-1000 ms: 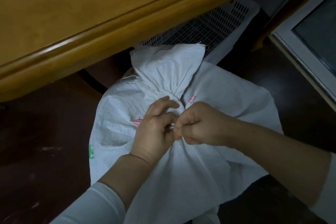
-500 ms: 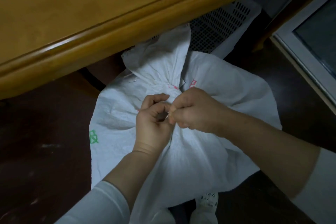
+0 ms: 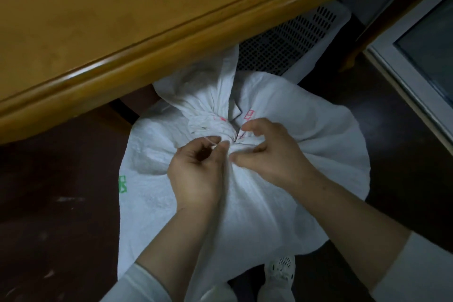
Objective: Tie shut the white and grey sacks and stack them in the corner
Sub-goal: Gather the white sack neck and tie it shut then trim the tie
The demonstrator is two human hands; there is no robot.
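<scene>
A full white woven sack [image 3: 306, 144] with green and red print stands on the dark floor in front of me. Its mouth is gathered into a bunched neck [image 3: 215, 115] that leans toward the table. A thin white string [image 3: 212, 142] runs around the base of the neck. My left hand [image 3: 196, 171] pinches an end of that string just left of the neck. My right hand [image 3: 267, 152] rests on the sack right of the neck, thumb and fingers spread apart and nothing visible in them. No grey sack shows.
A wooden table edge [image 3: 122, 73] overhangs the sack's top at the upper left. A white perforated plastic basket [image 3: 289, 49] lies behind the sack. A white-framed glass panel [image 3: 421, 61] stands at the right. My white shoes [image 3: 279, 274] show at the bottom.
My hands were pressed together pinching at the neck; now they have drawn apart, the right hand opening. The sack's bunched top has tipped further toward the table.
</scene>
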